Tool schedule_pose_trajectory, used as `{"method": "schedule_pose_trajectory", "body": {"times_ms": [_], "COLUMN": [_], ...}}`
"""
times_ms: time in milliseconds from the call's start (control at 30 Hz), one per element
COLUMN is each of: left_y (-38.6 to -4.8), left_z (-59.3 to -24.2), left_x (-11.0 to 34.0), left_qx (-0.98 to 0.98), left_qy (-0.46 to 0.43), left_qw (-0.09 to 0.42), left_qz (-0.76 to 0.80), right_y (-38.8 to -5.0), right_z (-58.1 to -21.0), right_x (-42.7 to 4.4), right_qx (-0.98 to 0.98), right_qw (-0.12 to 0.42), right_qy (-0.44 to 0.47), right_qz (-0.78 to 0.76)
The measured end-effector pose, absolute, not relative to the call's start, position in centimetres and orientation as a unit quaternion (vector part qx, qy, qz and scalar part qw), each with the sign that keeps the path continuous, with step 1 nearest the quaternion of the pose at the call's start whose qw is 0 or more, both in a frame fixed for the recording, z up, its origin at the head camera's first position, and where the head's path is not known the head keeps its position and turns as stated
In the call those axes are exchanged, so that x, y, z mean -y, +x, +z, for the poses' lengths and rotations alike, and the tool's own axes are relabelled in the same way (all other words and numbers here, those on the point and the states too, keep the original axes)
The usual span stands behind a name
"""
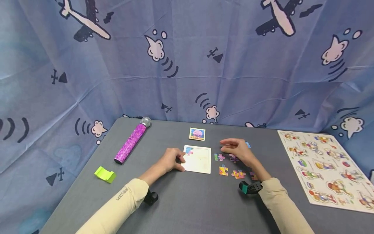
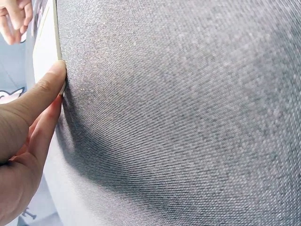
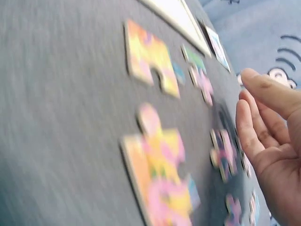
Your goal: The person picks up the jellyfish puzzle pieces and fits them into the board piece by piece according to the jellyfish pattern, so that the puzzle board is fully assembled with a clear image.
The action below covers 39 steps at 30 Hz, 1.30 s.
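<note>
A white square puzzle tray (image 1: 201, 162) lies on the grey table, a blue and pink piece (image 1: 189, 150) in its upper left corner. My left hand (image 1: 170, 159) holds the tray's left edge; in the left wrist view the thumb and a finger of the left hand (image 2: 33, 117) touch that edge. My right hand (image 1: 238, 150) hovers over loose pieces to the right of the tray, fingers nearly straight, with nothing visible in it. Below it lie a green and pink piece (image 1: 219, 157), a yellow piece (image 1: 223, 170) and a yellow and pink piece (image 1: 238, 174).
Behind the tray lies a small jellyfish picture (image 1: 197, 134). To the left are a purple glitter microphone (image 1: 131, 143) and a bright green holder (image 1: 105, 175). A large board with figures (image 1: 324, 165) covers the right side. A blue printed curtain (image 1: 187, 65) hangs behind the table.
</note>
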<state>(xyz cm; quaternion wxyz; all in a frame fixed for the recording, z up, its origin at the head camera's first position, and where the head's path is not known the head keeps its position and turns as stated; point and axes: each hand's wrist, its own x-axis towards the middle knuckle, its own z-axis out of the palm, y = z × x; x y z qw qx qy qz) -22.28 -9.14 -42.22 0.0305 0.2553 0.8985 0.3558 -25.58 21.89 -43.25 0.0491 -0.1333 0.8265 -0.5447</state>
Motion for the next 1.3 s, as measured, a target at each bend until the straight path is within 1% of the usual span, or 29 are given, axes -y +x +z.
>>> {"method": "schedule_pose_trajectory", "body": {"times_ms": [200,433,667,900,1167,1300], "left_y": [-22.3,-22.4,-22.4,-22.3,-22.4,-22.4], "left_z": [-42.3,-42.4,-42.3,-42.3,-42.3,-42.3], "left_x": [9.1,9.1,8.9,9.2,9.1,9.1], "left_qx": [-0.900,-0.902,-0.899,-0.898,-0.899,-0.899], "left_qy": [0.250,0.247,0.242,0.243,0.244,0.245], "left_qw": [0.035,0.031,0.041,0.037,0.037,0.035], "left_qz": [0.356,0.352,0.362,0.364,0.362,0.361], "right_y": [-26.0,-27.0,-27.7,-28.3,-28.3,-28.0], "right_z": [-43.0,-43.2,-43.3,-43.4,-43.6,-43.4], "right_x": [-24.0,-26.0,-26.9,-26.7,-26.5,-26.4], "right_qx": [-0.855,-0.872,-0.892,-0.925,-0.917,-0.906], "right_qw": [0.014,-0.029,-0.030,-0.019,-0.034,-0.023], "right_qy": [-0.168,-0.182,-0.182,-0.167,-0.170,-0.157], "right_qz": [-0.490,-0.453,-0.413,-0.342,-0.360,-0.391]}}
